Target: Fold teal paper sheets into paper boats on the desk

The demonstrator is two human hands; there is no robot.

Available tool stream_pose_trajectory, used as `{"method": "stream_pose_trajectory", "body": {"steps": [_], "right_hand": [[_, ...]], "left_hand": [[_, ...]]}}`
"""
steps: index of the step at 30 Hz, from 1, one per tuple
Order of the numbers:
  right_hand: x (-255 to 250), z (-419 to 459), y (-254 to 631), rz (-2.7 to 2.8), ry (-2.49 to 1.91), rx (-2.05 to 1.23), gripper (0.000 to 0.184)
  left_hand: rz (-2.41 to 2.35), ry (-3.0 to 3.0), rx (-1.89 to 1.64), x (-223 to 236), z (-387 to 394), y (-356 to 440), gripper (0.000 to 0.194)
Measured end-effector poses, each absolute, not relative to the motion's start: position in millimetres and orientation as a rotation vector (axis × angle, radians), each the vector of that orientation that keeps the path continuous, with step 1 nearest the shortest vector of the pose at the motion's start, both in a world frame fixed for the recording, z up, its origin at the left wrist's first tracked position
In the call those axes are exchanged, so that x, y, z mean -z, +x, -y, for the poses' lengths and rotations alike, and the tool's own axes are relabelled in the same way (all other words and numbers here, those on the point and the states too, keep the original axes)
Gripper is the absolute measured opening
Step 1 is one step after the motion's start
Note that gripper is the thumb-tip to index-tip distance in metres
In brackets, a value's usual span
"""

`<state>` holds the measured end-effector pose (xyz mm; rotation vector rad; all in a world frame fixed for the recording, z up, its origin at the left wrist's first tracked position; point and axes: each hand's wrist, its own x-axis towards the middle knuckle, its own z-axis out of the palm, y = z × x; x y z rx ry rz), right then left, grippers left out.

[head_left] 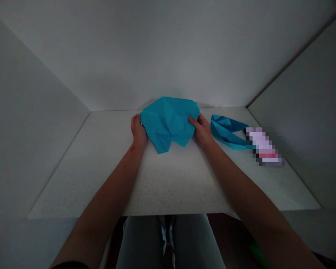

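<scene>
A creased sheet of blue paper (170, 121) is held up between my two hands over the back middle of the table. My left hand (139, 130) grips its left edge, with some fingers hidden behind the sheet. On the right edge, my right hand (202, 129) pinches the paper, thumb in front and fingers behind. The sheet's outline is irregular, with a notch along its lower edge. Just right of my right hand lies a folded blue paper piece (226, 131) with two long pointed arms.
A phone-like object (264, 147), blurred by pixelation, lies at the right, touching the folded paper's tips. The white table (168, 186) meets a back wall (168, 48) and side walls. My legs (170, 243) are below its front edge.
</scene>
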<state>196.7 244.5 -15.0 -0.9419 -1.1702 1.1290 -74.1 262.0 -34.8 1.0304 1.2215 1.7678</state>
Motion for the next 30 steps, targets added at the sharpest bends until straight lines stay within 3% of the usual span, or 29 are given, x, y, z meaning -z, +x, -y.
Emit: {"method": "stream_pose_trajectory", "body": {"steps": [9, 23, 30], "right_hand": [[20, -249, 200, 1.142, -0.919, -1.119, 0.055], [19, -255, 218, 1.181, -1.005, -1.061, 0.077], [19, -249, 208, 1.211, -0.993, -1.068, 0.077]], "left_hand": [[-1.475, 1.057, -1.989, 22, -257, -85, 0.04], [-1.561, 1.246, -1.971, 3, -253, -109, 0.023], [-1.722, 1.115, -2.169, -27, -241, -115, 0.021]]}}
